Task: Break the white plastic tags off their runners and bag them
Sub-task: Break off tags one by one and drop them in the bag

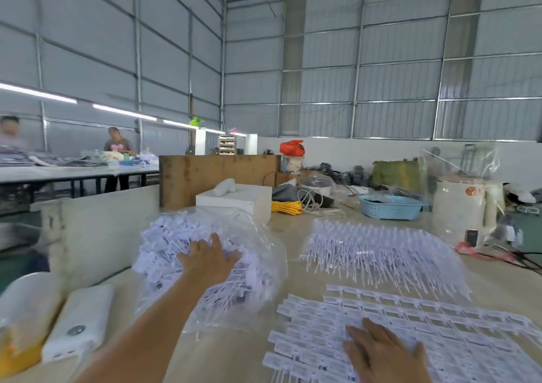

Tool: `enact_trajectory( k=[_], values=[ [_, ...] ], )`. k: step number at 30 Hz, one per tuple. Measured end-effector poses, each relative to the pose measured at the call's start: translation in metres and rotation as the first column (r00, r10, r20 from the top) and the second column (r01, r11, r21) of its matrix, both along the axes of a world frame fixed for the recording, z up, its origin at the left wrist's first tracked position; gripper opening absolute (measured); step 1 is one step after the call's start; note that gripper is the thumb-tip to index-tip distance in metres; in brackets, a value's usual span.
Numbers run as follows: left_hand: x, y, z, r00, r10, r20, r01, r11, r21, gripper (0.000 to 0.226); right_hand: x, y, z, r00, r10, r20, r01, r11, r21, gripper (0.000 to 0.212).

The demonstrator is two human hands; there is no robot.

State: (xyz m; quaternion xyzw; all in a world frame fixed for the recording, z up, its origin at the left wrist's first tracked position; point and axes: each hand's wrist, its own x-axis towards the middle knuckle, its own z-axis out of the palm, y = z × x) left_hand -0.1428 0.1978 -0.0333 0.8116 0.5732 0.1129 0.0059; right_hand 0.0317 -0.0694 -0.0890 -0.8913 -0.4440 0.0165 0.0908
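The right hand (384, 350) lies flat, fingers spread, on the sheets of white tags (440, 324) nearest; the left hand (209, 261), open, presses the clear bag (264, 253) of loose tags; beyond lies a tag pile (381, 250).

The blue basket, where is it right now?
The blue basket sits far back on the table's right side, between the yellow cord and a plastic-wrapped white drum.

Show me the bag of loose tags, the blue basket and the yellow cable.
bag of loose tags (164, 253), head view, on the tags in its left side.
blue basket (390, 210), head view, front wall.
yellow cable (286, 206), head view, middle of the coil.
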Motion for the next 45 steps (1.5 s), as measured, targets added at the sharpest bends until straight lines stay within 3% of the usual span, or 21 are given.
enact_trajectory(
  k=[3,6,8,9,10,12,13,16,19,23,26,31,33,35,38,42,45],
  values=[
    [-0.001,-0.016,0.017,1.0,0.016,-0.023,-0.016,1.0,-0.016,0.094,-0.002,0.003,0.002,1.0,-0.024,-0.002,0.024,1.0,-0.006,0.047],
    [0.008,-0.058,0.039,0.998,0.019,-0.066,-0.002,0.969,0.246,0.087,-0.004,0.002,0.004,1.0,-0.028,-0.002,0.028,1.0,-0.013,0.046],
    [0.021,-0.09,0.047,0.985,-0.167,0.051,0.124,0.872,0.473,0.069,-0.006,0.0,0.006,1.0,-0.017,0.01,0.017,1.0,0.003,0.044],
    [0.03,-0.103,0.047,0.923,-0.362,0.13,0.234,0.797,0.557,0.058,-0.006,-0.001,0.006,1.0,-0.004,0.016,0.004,1.0,0.006,0.043],
    [0.04,-0.114,0.045,0.799,-0.57,0.19,0.371,0.717,0.589,0.046,-0.006,-0.003,0.006,1.0,0.012,0.019,-0.012,1.0,0.011,0.043],
    [0.062,-0.132,0.038,0.529,-0.801,0.279,0.646,0.594,0.479,0.029,-0.005,-0.007,0.004,0.999,0.037,0.02,-0.038,0.999,0.03,0.043],
    [0.075,-0.136,0.031,0.498,-0.82,0.282,0.739,0.572,0.357,0.027,-0.004,-0.007,0.003,0.999,0.047,0.016,-0.048,0.998,0.038,0.042],
    [0.111,-0.128,0.004,0.632,-0.759,0.159,0.769,0.639,-0.008,0.035,0.001,-0.009,0.005,0.998,0.059,-0.02,-0.059,0.998,0.027,0.043],
    [0.129,-0.112,-0.016,0.706,-0.707,-0.049,0.684,0.698,-0.211,0.033,0.012,-0.012,0.012,1.0,0.025,-0.004,-0.025,1.0,-0.015,0.044],
    [0.144,-0.102,-0.026,0.766,-0.636,-0.097,0.609,0.766,-0.206,0.024,0.028,-0.023,0.021,0.996,-0.073,0.055,0.075,0.997,-0.03,0.038],
    [0.163,-0.101,-0.02,0.814,-0.575,-0.076,0.565,0.816,-0.127,0.025,0.038,-0.032,0.024,0.984,-0.146,0.103,0.136,0.986,0.099,0.038],
    [0.185,-0.105,-0.019,0.798,-0.597,-0.081,0.566,0.789,-0.241,0.055,0.053,-0.05,0.03,0.94,-0.273,0.207,0.218,0.943,0.252,0.034],
    [0.19,-0.104,-0.02,0.788,-0.613,-0.059,0.583,0.773,-0.251,0.046,0.059,-0.056,0.033,0.928,-0.293,0.232,0.226,0.934,0.276,0.029],
    [0.191,-0.104,-0.016,0.789,-0.614,0.016,0.605,0.771,-0.198,0.038,0.063,-0.06,0.034,0.91,-0.315,0.268,0.235,0.927,0.291,0.027],
    [0.182,-0.112,0.005,0.697,-0.654,0.294,0.68,0.733,0.018,0.017,0.065,-0.062,0.032,0.89,-0.352,0.289,0.236,0.899,0.368,0.033],
    [0.15,-0.143,0.063,0.427,-0.764,0.483,0.65,0.631,0.423,0.011,0.067,-0.065,0.036,0.849,-0.43,0.307,0.201,0.8,0.565,0.054],
    [0.112,-0.168,0.098,0.201,-0.881,0.427,0.555,0.462,0.692,0.01,0.072,-0.074,0.044,0.799,-0.535,0.273,0.222,0.686,0.693,0.074]
  ],
)
